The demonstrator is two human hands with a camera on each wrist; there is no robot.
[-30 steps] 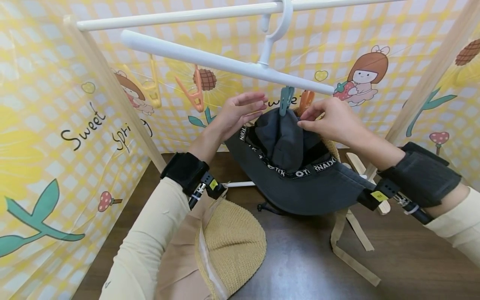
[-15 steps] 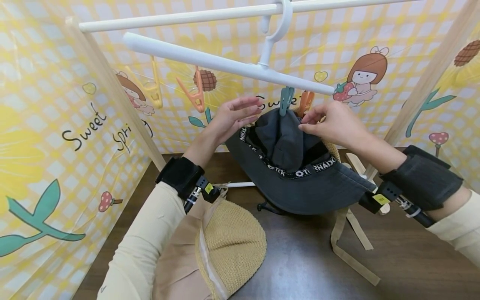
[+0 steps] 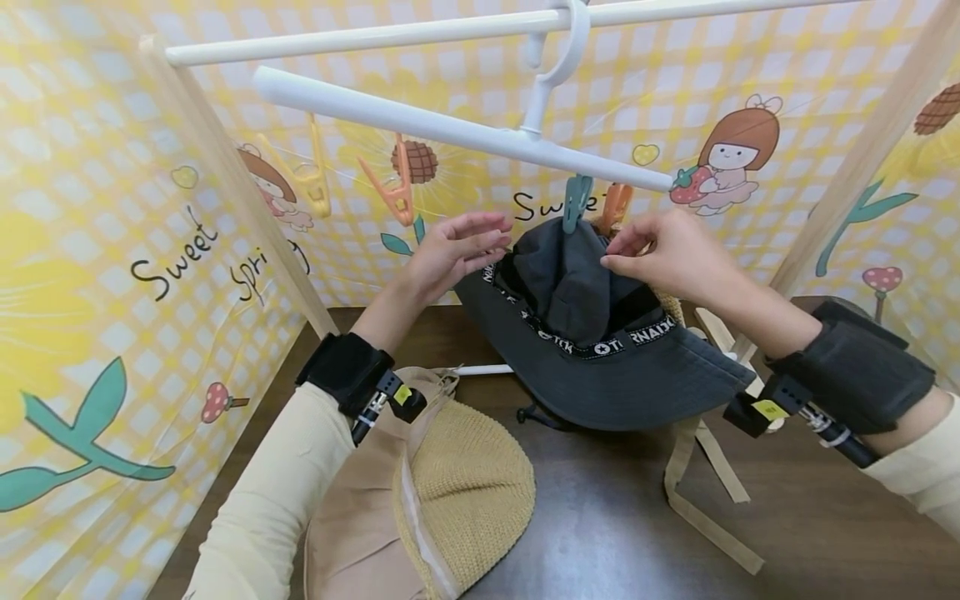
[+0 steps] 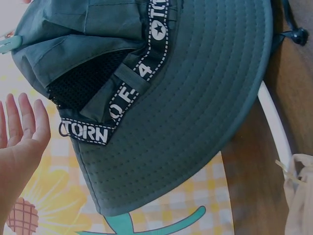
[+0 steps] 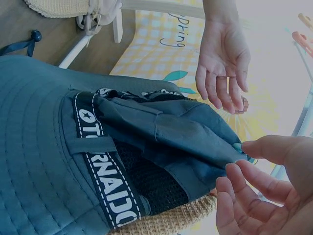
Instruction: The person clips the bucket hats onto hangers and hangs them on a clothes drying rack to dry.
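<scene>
A dark grey bucket hat (image 3: 615,392) with white lettering on its band hangs by its crown from a teal clothespin (image 3: 577,202) below the right half of a white hanger (image 3: 397,119). My left hand (image 3: 459,252) is held up beside the hat's left side, fingers straight and holding nothing. On the other side, my right hand (image 3: 671,254) is at the crown, thumb and bent fingers apart in the right wrist view (image 5: 264,178), fingertips right by the fabric below the clothespin. Behind the dark hat, a woven tan hat (image 5: 171,220) is mostly hidden, near an orange clothespin (image 3: 617,206).
Yellow (image 3: 315,179) and light orange clothespins (image 3: 401,196) hang from the hanger's left half. A rack with a white rail (image 3: 360,40) and wooden posts (image 3: 240,183) surrounds the work. Another tan knitted hat (image 3: 472,492) lies on the brown table (image 3: 600,517); beige straps (image 3: 708,525) dangle at right.
My left hand has drawn a little to the left, away from the hat. My right hand has dropped slightly beside the crown. The hat still hangs from the teal clothespin.
</scene>
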